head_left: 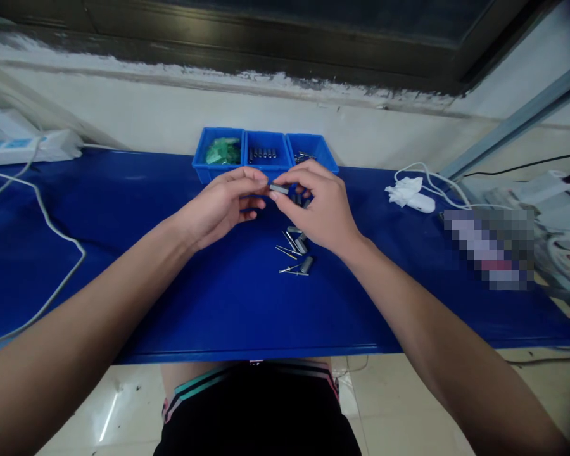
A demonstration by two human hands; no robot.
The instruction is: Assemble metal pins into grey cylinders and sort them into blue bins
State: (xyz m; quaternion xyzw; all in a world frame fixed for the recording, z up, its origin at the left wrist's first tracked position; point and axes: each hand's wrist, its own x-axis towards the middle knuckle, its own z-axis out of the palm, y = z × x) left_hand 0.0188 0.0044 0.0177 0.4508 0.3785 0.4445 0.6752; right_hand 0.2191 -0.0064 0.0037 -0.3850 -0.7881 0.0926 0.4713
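Observation:
A small grey metal cylinder (pixel 279 189) is pinched between the thumb and fingers of my right hand (pixel 319 197). My left hand (pixel 228 201) meets its left end, thumb and forefinger pressed together there; whether they grip the cylinder or a smaller part is too small to tell. Below my right hand, several grey cylinders (pixel 306 265) and thin metal pins (pixel 293 270) lie loose on the blue table (pixel 247 304). Some further pieces are partly hidden behind my right fingers.
Three joined blue bins (pixel 218 171) stand by the wall, holding green material, cylinders and pins. White cables and a power strip (pixel 57 145) lie left. Crumpled tissue (pixel 403 191), a white device (pixel 422 202) and a blurred-out item (pixel 489 250) lie right.

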